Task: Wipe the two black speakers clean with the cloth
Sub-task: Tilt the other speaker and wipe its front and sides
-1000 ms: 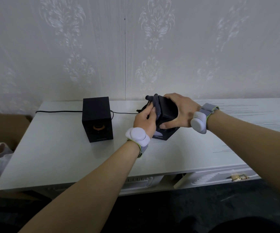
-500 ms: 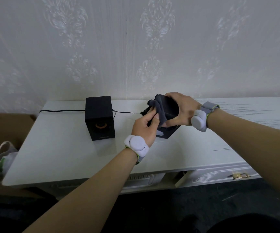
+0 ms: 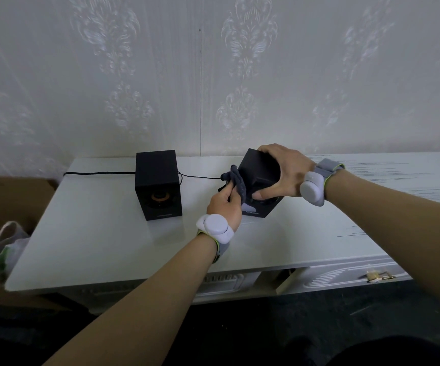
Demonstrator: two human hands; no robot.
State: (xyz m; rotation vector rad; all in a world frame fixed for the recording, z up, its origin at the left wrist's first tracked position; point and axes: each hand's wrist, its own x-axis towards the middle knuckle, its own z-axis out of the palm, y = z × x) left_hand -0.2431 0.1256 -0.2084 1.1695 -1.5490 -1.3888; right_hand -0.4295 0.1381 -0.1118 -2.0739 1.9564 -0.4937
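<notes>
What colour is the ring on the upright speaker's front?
Orange ring on the upright speaker; the head view shows it.

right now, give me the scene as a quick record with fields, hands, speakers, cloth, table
left hand: gripping the cloth, pressing it to the tilted speaker's left side
right hand: clamped over the tilted speaker, thumb on its front
tilted speaker: turned and tipped, lower corner at the table
upright speaker: stands untouched to the left, orange cone facing the camera
cable: black, runs along the table's back behind the speakers
table: white top, against the wallpapered wall
off the table: a plastic bag at far left
</notes>
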